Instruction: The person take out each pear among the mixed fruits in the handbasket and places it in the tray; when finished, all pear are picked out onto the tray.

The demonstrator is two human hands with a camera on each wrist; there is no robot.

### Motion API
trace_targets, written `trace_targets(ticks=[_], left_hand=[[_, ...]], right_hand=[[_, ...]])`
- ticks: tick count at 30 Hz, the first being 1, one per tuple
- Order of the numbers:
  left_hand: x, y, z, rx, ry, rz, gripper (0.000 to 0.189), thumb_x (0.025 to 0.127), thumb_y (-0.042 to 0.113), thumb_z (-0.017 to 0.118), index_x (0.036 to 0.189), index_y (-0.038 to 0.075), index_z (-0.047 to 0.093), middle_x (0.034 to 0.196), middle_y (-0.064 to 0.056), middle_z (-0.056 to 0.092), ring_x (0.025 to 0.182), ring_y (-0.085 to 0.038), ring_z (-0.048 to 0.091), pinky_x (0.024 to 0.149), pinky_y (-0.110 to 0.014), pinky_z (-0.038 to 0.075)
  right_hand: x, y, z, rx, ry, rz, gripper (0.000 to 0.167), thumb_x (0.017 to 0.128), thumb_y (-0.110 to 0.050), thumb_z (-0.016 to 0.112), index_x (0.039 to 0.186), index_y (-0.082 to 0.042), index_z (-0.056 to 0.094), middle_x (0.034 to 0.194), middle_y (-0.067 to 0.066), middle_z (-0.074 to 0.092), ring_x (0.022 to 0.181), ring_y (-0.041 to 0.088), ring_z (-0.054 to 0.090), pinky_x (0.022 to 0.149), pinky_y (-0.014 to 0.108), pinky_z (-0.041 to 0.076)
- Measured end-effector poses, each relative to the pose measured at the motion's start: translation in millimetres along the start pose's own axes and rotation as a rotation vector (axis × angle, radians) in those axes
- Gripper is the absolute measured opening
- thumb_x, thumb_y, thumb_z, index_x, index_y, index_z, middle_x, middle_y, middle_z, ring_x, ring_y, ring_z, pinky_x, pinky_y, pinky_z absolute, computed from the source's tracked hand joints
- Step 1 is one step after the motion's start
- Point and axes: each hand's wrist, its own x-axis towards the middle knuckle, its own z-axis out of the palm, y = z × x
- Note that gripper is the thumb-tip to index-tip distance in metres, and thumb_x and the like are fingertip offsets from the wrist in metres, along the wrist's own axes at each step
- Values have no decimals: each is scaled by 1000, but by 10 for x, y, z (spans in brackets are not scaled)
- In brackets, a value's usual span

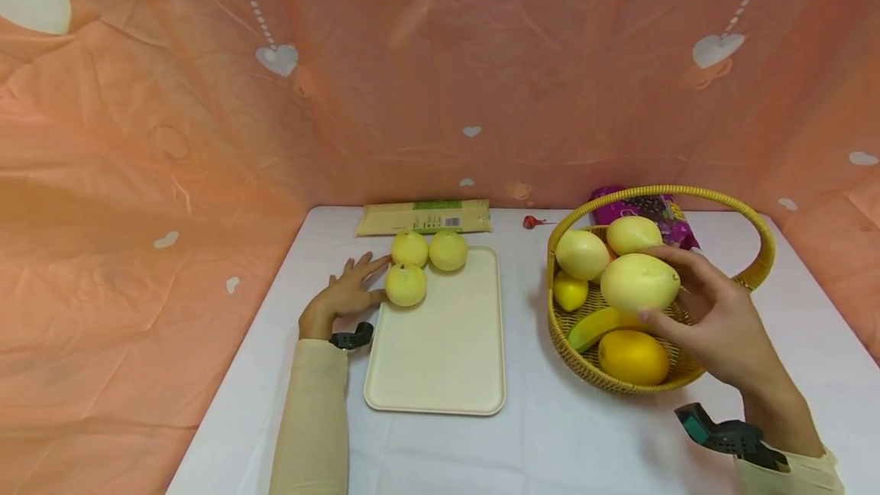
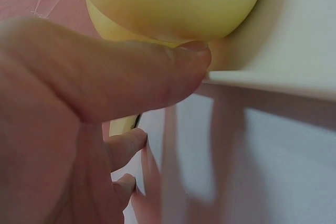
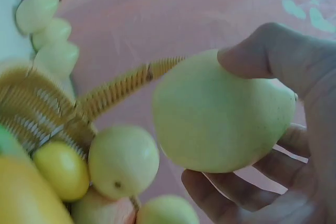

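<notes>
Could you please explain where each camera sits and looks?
Head: on the head, facing forward-down over tray and basket; left hand, right hand, sleeves show.
Left wrist: on that wrist, facing pears and the tray's rim; that hand shows.
Right wrist: on that wrist, facing the held pear; that hand shows.
Head and right wrist share the lemon.
</notes>
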Motion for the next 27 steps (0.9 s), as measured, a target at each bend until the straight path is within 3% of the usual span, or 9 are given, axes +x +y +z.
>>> trace_targets(ticks=[4,9,17,22,27], left_hand=[[2,4,-4,5,-2,-12,80,103,32,67,174,20,32,184,-24,5,168,-55,-10,126,-82,-11],[9,7,-5,-7,-2,-22,79,104,32,66,175,21,32,184,-22,5,168,-53,-10,127,-81,-10],[-18,24,-7,-12,-7,-16,80,103,33,67,174,20,32,184,-23,4,168,-53,-12,126,-81,-11],[-7,20,-8,-9,-6,-20,80,103,32,66,174,20,32,184,-22,4,168,-53,-12,127,-80,-12],[-8,17,-4,0,-3,-14,80,103,32,67,174,20,33,184,-24,5,168,-54,-11,126,-82,-11]], right_hand=[[53,-128,85,165,-38,-103,80,82,25,78,155,3,55,152,10,58,128,6,68,104,13,53],[124,-213,215,293,-91,-172,80,80,28,77,154,7,56,156,12,59,133,14,64,105,17,55],[260,-309,425,312,-181,-227,80,81,25,79,155,4,56,155,12,59,132,13,67,105,22,57],[346,-384,549,258,-209,-214,77,84,19,83,154,-1,58,152,11,60,123,12,72,104,22,58],[424,-418,673,242,-238,-207,79,84,15,85,155,-5,59,155,9,58,128,12,70,107,23,57]])
